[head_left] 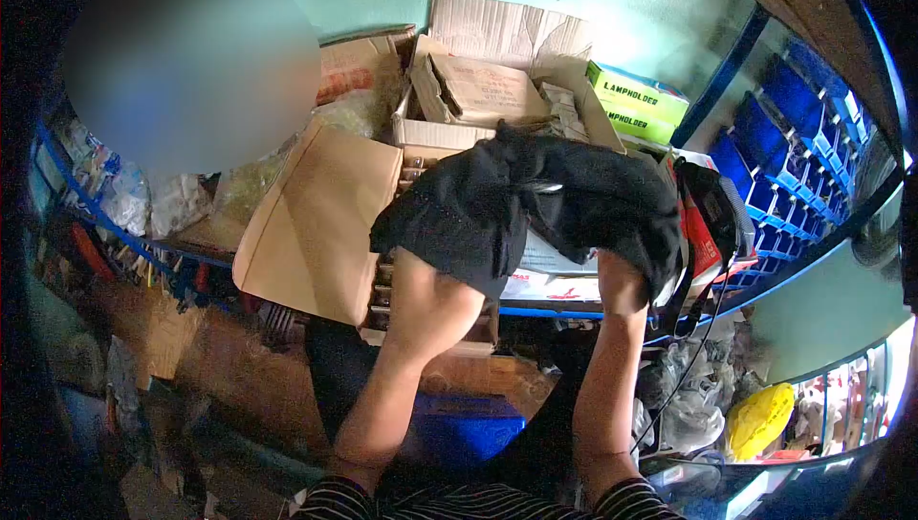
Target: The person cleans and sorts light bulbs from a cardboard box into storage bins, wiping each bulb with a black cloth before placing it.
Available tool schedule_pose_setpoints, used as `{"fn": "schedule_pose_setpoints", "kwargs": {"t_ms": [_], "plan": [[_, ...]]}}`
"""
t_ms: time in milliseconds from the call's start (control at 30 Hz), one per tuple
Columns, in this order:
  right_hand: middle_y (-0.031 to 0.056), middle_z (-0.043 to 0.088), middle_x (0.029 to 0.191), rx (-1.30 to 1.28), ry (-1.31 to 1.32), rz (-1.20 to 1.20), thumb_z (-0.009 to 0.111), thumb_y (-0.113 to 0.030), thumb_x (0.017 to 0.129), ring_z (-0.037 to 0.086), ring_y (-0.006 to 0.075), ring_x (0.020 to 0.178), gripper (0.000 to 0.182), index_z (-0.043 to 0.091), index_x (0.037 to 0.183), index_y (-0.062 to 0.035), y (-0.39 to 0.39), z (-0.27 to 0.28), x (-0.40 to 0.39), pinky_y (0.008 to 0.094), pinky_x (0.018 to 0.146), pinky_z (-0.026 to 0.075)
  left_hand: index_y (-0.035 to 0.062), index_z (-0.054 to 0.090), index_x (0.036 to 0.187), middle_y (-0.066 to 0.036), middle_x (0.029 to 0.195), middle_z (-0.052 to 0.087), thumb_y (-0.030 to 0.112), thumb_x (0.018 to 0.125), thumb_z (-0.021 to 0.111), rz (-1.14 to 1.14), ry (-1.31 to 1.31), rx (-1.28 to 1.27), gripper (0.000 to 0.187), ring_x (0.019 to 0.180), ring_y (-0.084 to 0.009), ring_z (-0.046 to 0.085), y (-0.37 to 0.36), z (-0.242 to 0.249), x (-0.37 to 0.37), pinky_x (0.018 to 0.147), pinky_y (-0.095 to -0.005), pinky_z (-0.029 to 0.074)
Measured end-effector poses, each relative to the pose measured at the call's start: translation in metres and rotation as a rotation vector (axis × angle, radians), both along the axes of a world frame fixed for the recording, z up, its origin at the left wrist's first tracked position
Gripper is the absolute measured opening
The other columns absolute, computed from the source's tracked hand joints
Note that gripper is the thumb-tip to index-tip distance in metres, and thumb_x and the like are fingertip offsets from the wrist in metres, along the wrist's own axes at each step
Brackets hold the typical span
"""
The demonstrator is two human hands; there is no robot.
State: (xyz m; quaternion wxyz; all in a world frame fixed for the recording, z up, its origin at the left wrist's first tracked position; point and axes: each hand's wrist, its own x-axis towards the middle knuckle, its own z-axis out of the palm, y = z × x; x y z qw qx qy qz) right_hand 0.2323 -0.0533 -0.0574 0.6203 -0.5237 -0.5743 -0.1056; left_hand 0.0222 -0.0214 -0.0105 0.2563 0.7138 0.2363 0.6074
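Note:
A bunched black cloth [459, 209], perhaps a garment, is spread between my two hands above the boxes. A small pale, shiny spot shows near its middle. My left hand [435, 309] reaches under the cloth's left part and grips it, with the fingers mostly covered. On the other side, my right hand [622, 281] has hold of the right part, and its fingers are also hidden in the folds. Below the left part of the cloth is an open carton [483, 338] with divided rows, its brown flap [320, 223] folded out to the left.
Behind the cloth stands an open cardboard box [440, 132] beside green lampholder boxes [636, 104]. A black bag [708, 204] with a cord hangs at the right, before blue bins [784, 156]. A yellow bag [760, 421] lies low right. A blurred area covers the upper left.

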Motion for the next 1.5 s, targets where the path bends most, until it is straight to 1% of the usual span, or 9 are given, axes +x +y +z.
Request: {"fn": "schedule_pose_setpoints", "kwargs": {"t_ms": [33, 133, 233, 367, 533, 733, 933, 1200, 1500], "plan": [[0.0171, 0.066, 0.113, 0.015, -0.193, -0.103, 0.071, -0.008, 0.083, 0.063, 0.0292, 0.105, 0.031, 0.066, 0.113, -0.0004, -0.005, 0.009, -0.003, 0.0392, 0.095, 0.048, -0.0060, 0.062, 0.113, -0.014, 0.113, 0.067, 0.000, 0.084, 0.065, -0.054, -0.033, -0.023, 0.030, 0.106, -0.0255, 0.062, 0.002, 0.000, -0.002, 0.099, -0.0362, 0.044], [0.0156, 0.068, 0.116, -0.066, -0.038, 0.040, 0.072, -0.016, 0.083, 0.063, 0.0305, 0.111, 0.033, 0.068, 0.112, -0.0014, -0.010, 0.020, -0.011, 0.0389, 0.101, 0.045, -0.0065, 0.062, 0.114, -0.015, 0.114, 0.067, -0.001, 0.083, 0.064, -0.185, -0.086, -0.089, 0.032, 0.107, -0.0251, 0.062, 0.004, 0.001, -0.007, 0.099, -0.0355, 0.044], [0.0174, 0.065, 0.122, -0.365, -0.075, -0.079, 0.076, -0.014, 0.078, 0.059, 0.0308, 0.116, 0.043, 0.065, 0.118, -0.0012, -0.014, 0.001, -0.003, 0.0385, 0.104, 0.043, -0.0065, 0.062, 0.115, -0.015, 0.114, 0.067, 0.002, 0.084, 0.063, -0.226, -0.027, -0.119, 0.032, 0.108, -0.0249, 0.062, 0.005, 0.002, -0.010, 0.099, -0.0354, 0.044], [0.0177, 0.053, 0.141, -0.622, 0.153, 0.141, 0.079, -0.009, 0.076, 0.047, 0.0303, 0.132, 0.065, 0.054, 0.136, -0.0006, -0.012, -0.010, 0.001, 0.0407, 0.113, 0.034, -0.0050, 0.063, 0.113, -0.014, 0.111, 0.068, 0.009, 0.086, 0.061, -0.192, 0.082, -0.144, 0.031, 0.105, -0.0259, 0.064, 0.008, -0.002, -0.014, 0.096, -0.0377, 0.046], [0.0183, 0.052, 0.142, -0.463, 0.044, 0.216, 0.078, -0.013, 0.077, 0.048, 0.0353, 0.130, 0.063, 0.055, 0.134, -0.0028, -0.010, -0.037, 0.024, 0.0454, 0.113, 0.033, -0.0073, 0.065, 0.109, -0.013, 0.109, 0.070, -0.002, 0.085, 0.060, -0.251, 0.097, -0.142, 0.025, 0.101, -0.0218, 0.064, 0.014, 0.000, -0.019, 0.095, -0.0326, 0.047], [0.0206, 0.058, 0.131, -0.098, -0.661, -0.002, 0.069, -0.021, 0.081, 0.051, 0.0438, 0.121, 0.048, 0.062, 0.126, -0.0069, -0.003, -0.029, 0.021, 0.0540, 0.107, 0.036, -0.0072, 0.064, 0.115, -0.014, 0.118, 0.068, 0.001, 0.088, 0.061, -0.204, -0.138, -0.122, 0.028, 0.108, -0.0220, 0.063, 0.011, -0.011, -0.015, 0.100, -0.0337, 0.045], [0.0188, 0.060, 0.127, -0.151, -0.410, 0.067, 0.067, -0.021, 0.081, 0.051, 0.0441, 0.121, 0.044, 0.064, 0.123, -0.0100, -0.005, -0.025, 0.013, 0.0551, 0.105, 0.036, -0.0039, 0.066, 0.114, -0.012, 0.119, 0.068, 0.003, 0.085, 0.069, -0.244, -0.099, -0.213, 0.029, 0.110, -0.0215, 0.062, 0.015, -0.006, -0.016, 0.101, -0.0355, 0.045], [0.0208, 0.056, 0.135, -0.338, -0.344, 0.052, 0.066, -0.023, 0.084, 0.047, 0.0463, 0.126, 0.047, 0.060, 0.129, -0.0103, -0.011, -0.004, -0.011, 0.0549, 0.110, 0.033, -0.0041, 0.065, 0.113, -0.017, 0.116, 0.068, 0.003, 0.079, 0.068, 0.021, 0.264, -0.068, 0.035, 0.108, -0.0299, 0.063, 0.005, -0.006, -0.017, 0.100, -0.0380, 0.046], [0.0229, 0.059, 0.130, -0.230, -0.675, 0.030, 0.069, -0.025, 0.077, 0.050, 0.0417, 0.126, 0.052, 0.062, 0.126, -0.0064, 0.000, -0.017, 0.002, 0.0499, 0.109, 0.036, 0.0011, 0.065, 0.104, -0.019, 0.105, 0.066, 0.003, 0.079, 0.065, 0.127, 0.430, 0.008, 0.025, 0.097, -0.0378, 0.063, 0.000, 0.005, -0.012, 0.088, -0.0399, 0.050]]}}
